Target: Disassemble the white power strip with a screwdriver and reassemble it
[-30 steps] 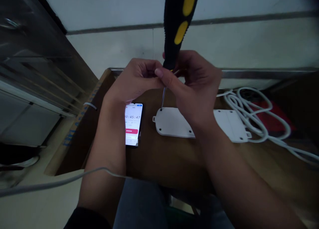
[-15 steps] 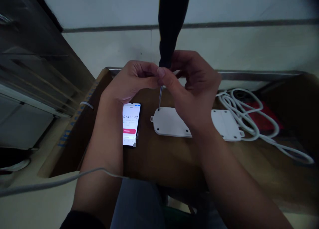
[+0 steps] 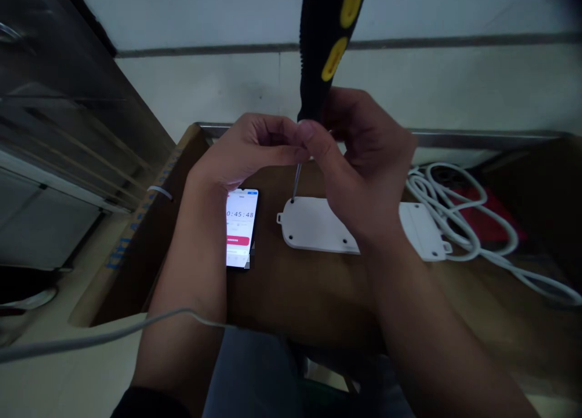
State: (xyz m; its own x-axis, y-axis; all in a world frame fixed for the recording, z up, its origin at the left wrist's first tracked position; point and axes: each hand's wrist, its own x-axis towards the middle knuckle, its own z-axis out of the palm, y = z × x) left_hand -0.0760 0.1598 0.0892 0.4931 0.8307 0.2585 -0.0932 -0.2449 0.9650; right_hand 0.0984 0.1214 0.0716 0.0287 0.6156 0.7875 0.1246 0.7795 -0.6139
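From my remote seat I am seeing a phone [image 3: 241, 227] lying face up at about nine o'clock of the work, its screen glowing with a timer, on the brown worktop [image 3: 309, 290]. My left hand [image 3: 248, 148] is curling its fingers shut around the lower end of the screwdriver [image 3: 324, 48], steadying it. The black and yellow handle is standing nearly upright toward twelve o'clock, and the thin shaft is pressing into a screw hole at the left corner of the white power strip [image 3: 318, 227]. My right hand [image 3: 364, 163] is pinching the shaft too, closed on it. At three o'clock the white cable [image 3: 459, 224] is lying coiled.
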